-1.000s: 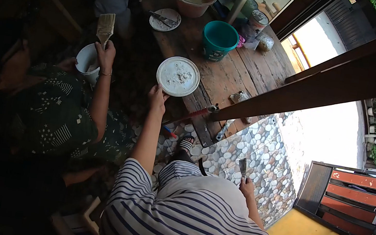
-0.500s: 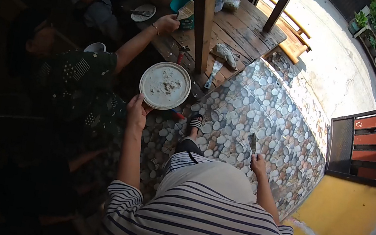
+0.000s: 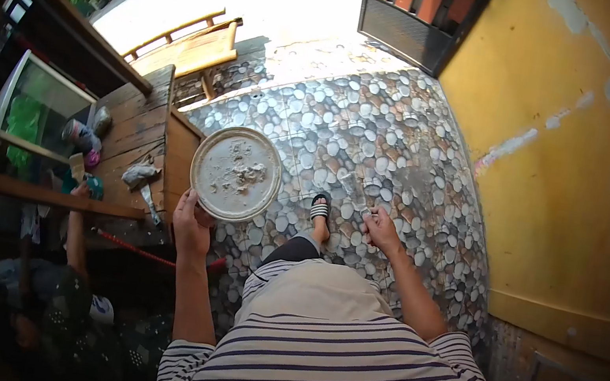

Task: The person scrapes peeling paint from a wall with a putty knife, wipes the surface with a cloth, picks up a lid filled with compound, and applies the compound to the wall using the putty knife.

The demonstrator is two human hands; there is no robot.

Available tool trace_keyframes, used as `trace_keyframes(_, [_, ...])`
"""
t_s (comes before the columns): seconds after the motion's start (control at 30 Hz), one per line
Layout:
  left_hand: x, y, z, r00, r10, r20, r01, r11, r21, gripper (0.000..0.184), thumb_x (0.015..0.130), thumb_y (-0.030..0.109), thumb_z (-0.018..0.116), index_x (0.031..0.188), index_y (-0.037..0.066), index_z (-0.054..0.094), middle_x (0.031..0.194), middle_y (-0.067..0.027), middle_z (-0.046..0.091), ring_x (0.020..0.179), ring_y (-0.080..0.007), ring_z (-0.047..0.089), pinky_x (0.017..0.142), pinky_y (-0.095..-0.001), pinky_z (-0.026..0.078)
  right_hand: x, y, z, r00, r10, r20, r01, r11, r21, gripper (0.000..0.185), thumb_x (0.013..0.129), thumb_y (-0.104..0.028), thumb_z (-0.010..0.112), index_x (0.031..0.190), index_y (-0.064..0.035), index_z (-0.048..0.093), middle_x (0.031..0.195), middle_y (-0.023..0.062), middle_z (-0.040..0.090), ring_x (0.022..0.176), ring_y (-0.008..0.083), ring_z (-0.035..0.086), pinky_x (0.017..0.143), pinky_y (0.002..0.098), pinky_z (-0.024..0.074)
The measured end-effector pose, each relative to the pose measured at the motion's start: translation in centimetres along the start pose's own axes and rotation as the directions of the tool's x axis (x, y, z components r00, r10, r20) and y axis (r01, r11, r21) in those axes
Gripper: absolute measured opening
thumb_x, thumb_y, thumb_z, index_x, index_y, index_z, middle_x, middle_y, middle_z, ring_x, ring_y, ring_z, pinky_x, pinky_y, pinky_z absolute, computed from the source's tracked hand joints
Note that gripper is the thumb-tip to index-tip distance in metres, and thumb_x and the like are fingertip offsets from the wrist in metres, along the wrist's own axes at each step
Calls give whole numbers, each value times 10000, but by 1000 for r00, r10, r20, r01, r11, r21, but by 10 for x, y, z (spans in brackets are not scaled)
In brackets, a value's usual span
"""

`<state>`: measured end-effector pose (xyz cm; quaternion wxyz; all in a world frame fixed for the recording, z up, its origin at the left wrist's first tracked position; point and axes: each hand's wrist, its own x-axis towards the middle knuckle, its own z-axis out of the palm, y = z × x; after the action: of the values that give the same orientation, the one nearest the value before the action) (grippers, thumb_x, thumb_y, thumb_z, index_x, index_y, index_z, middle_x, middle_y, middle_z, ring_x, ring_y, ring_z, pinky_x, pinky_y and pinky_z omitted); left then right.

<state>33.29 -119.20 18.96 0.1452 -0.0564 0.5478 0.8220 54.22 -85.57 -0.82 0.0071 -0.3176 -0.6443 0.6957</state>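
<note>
My left hand (image 3: 192, 227) grips the lower edge of a round whitish lid (image 3: 204, 174), with the thumb on its rim. Lumps of greyish paste (image 3: 248, 173) are scattered over the lid's face. My right hand (image 3: 382, 231) is closed around the handle of a putty knife (image 3: 354, 190). Its blade points up and left over the pebble-patterned floor, and glare makes its outline faint. The blade and the lid are well apart. Below, between my hands, a foot in a striped sandal (image 3: 320, 207) shows.
On the left, a wooden table (image 3: 128, 123) holds a crumpled bag (image 3: 138, 174) and another putty knife (image 3: 151, 204). A co-worker's hand (image 3: 81, 191) holds a flat tool beside it. A bamboo bench (image 3: 192, 49) stands beyond. A yellow wall (image 3: 559, 199) with white patches and a gate (image 3: 419, 21) are at right.
My view has swung right, so the table and co-worker now lie further left and the yellow wall fills more. Both hands keep their hold on the lid and putty knife.
</note>
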Motion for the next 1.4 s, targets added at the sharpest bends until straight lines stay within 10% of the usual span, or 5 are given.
trace_keyframes(0.3, [68, -190, 177, 721, -298, 625, 131, 945, 300, 270, 974, 242, 509, 1151, 40, 532, 1102, -100, 605, 970, -205, 628, 729, -356, 561, -141, 91, -78, 783, -64, -619, 238, 950, 203, 321, 970, -180, 558, 1218, 9, 481, 781, 50, 606, 504, 74, 529, 448, 252, 428])
trace_keyframes(0.33, [78, -186, 341, 707, -362, 607, 106, 903, 416, 284, 975, 249, 512, 1164, 39, 529, 1104, -99, 606, 973, -207, 628, 738, -355, 561, -128, -10, -200, 798, 50, -600, 141, 953, 267, 334, 992, -170, 531, 1257, 14, 446, 780, 54, 593, 494, 74, 516, 446, 249, 428])
trace_keyframes(0.73, [-113, -347, 619, 57, -619, 783, 198, 776, 599, 278, 1023, 255, 459, 1119, 4, 528, 1008, -90, 621, 884, -166, 644, 745, -327, 570, -325, -109, -320, 188, 116, -975, 262, 951, 164, 272, 984, -148, 545, 1236, -48, 537, 732, 33, 619, 471, 35, 475, 398, 210, 385])
trace_keyframes(0.97, [-230, -409, 658, -151, -672, 725, 102, 719, 687, 297, 1029, 268, 444, 1145, 7, 525, 1008, -92, 627, 878, -159, 639, 746, -317, 566, -409, -95, -370, 208, 245, -947, 41, 965, 259, 221, 966, -158, 576, 1159, -60, 619, 681, 13, 618, 449, 26, 457, 401, 213, 377])
trace_keyframes(1.4, [-398, -460, 671, -137, -683, 718, 31, 721, 692, 336, 1032, 277, 448, 1181, -11, 532, 998, -90, 638, 861, -153, 647, 754, -305, 570, -534, -7, -510, 452, 251, -856, -63, 966, 250, 207, 953, -182, 598, 1106, -51, 643, 659, 26, 633, 411, 44, 469, 379, 215, 371])
